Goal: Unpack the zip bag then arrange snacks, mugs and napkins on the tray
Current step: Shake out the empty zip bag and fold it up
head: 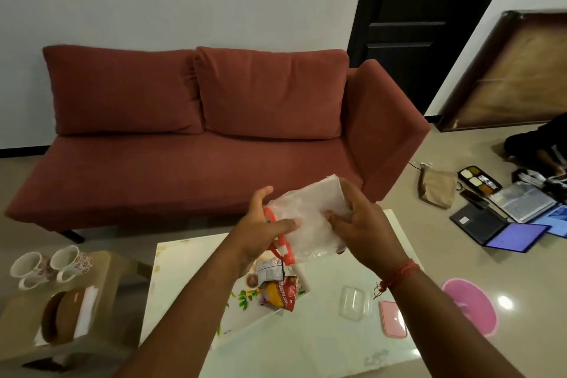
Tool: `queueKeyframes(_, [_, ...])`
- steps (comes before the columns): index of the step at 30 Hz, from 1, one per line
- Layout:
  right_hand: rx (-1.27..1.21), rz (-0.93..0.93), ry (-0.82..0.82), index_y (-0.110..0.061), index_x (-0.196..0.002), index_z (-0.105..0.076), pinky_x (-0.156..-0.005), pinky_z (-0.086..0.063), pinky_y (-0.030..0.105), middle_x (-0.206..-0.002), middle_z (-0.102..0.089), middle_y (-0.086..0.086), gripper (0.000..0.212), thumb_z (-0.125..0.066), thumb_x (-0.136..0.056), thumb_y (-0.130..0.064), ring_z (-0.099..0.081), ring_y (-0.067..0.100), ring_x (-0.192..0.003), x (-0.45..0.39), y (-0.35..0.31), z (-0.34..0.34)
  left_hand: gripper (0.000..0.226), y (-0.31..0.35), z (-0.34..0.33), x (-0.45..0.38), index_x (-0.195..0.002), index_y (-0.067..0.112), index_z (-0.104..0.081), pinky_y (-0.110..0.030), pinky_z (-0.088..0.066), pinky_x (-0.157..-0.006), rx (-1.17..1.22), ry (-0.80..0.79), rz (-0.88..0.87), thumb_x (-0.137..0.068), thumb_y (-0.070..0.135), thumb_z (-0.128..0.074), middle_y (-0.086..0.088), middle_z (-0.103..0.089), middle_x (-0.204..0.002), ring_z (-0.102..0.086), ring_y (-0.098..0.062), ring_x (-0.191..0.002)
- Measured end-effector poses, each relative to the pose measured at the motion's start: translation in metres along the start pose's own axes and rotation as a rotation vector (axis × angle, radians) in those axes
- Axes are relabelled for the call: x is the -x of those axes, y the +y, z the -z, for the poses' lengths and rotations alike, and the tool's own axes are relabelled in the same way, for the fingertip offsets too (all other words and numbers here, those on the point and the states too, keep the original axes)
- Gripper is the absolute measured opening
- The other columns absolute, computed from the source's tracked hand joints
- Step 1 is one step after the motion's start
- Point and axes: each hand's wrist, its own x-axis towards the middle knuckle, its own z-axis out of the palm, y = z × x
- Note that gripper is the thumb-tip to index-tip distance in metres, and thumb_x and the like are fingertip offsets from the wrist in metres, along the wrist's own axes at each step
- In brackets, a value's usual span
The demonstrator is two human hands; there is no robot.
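Note:
I hold a clear zip bag (310, 218) with a red-orange zip rim above the white table (322, 344). My left hand (264, 224) grips the bag's open mouth and my right hand (359, 224) grips its far end, mouth tilted downward. Below it, snack packets (277, 285) lie on a white tray with a leaf print (242, 316). Two floral mugs (50, 264) stand on a low side table (107, 270) at the left, beside a brown holder with white napkins (86, 307).
A red sofa (190, 138) stands behind the table. A clear plastic box (356, 302) and pink lid (393, 318) lie on the table. A pink mat (471, 305), a tablet (515, 239), papers, a food tray and a brown pouch (437, 189) are on the floor, right.

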Motion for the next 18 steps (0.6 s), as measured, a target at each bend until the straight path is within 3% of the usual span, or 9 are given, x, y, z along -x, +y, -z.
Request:
queueKeyframes(2, [-0.088, -0.045, 0.011, -0.033, -0.130, -0.053, -0.045, -0.056, 0.031, -0.105, -0.068, -0.007, 0.046, -0.066, -0.091, -0.011, -0.071, 0.018, -0.071, 0.001, 0.007, 0.006, 0.079, -0.006, 0.001, -0.006, -0.128, 0.051, -0.042, -0.046, -0.059, -0.087, 0.002, 0.008, -0.059, -0.073, 0.009, -0.079, 0.004, -0.054, -0.121, -0.064, -0.023, -0.104])
queueKeyframes(6, [-0.464, -0.252, -0.027, -0.015, -0.125, -0.060, -0.044, -0.050, 0.024, -0.109, -0.072, 0.012, 0.034, -0.062, -0.093, -0.003, -0.071, 0.015, -0.069, 0.008, 0.030, 0.023, 0.076, -0.016, 0.005, -0.012, -0.119, 0.049, -0.057, -0.035, -0.060, -0.077, -0.026, -0.031, -0.187, -0.069, -0.008, -0.067, 0.006, -0.061, -0.119, -0.067, -0.017, -0.102])
queueKeyframes(8, [-0.685, -0.363, -0.095, -0.010, -0.127, -0.060, -0.050, -0.053, 0.026, -0.112, -0.071, 0.014, 0.038, -0.056, -0.093, 0.005, -0.072, 0.019, -0.077, 0.014, 0.045, 0.030, 0.072, -0.021, 0.001, -0.018, -0.114, 0.043, -0.062, -0.036, -0.059, -0.080, 0.001, -0.054, -0.190, -0.067, -0.011, -0.064, 0.004, -0.063, -0.119, -0.065, -0.020, -0.107])
queueKeyframes(11, [-0.829, -0.453, -0.124, -0.015, -0.120, -0.069, -0.057, -0.055, 0.025, -0.112, -0.072, 0.012, 0.043, -0.051, -0.092, 0.011, -0.072, 0.021, -0.086, 0.024, 0.069, 0.041, 0.065, -0.034, -0.011, -0.028, -0.111, 0.039, -0.065, -0.041, -0.059, -0.082, 0.057, -0.081, -0.132, -0.070, -0.012, -0.063, -0.004, -0.064, -0.122, -0.064, -0.027, -0.110])
queueKeyframes(16, [-0.973, -0.587, -0.030, -0.010, -0.113, -0.073, -0.066, -0.057, 0.022, -0.109, -0.073, 0.014, 0.043, -0.044, -0.092, 0.015, -0.073, 0.021, -0.087, 0.043, 0.119, 0.068, 0.066, -0.063, -0.055, -0.056, -0.122, 0.037, -0.061, -0.038, -0.058, -0.080, 0.116, -0.138, 0.017, -0.077, -0.010, -0.069, -0.006, -0.063, -0.126, -0.068, -0.023, -0.106])
queueKeyframes(18, [-0.994, -0.633, 0.036, -0.007, -0.113, -0.072, -0.067, -0.058, 0.023, -0.110, -0.073, 0.017, 0.042, -0.044, -0.092, 0.015, -0.073, 0.024, -0.088, 0.050, 0.145, 0.085, 0.068, -0.073, -0.078, -0.069, -0.131, 0.036, -0.056, -0.042, -0.058, -0.087, 0.142, -0.184, 0.114, -0.076, 0.002, -0.077, -0.007, -0.062, -0.129, -0.068, -0.025, -0.109])
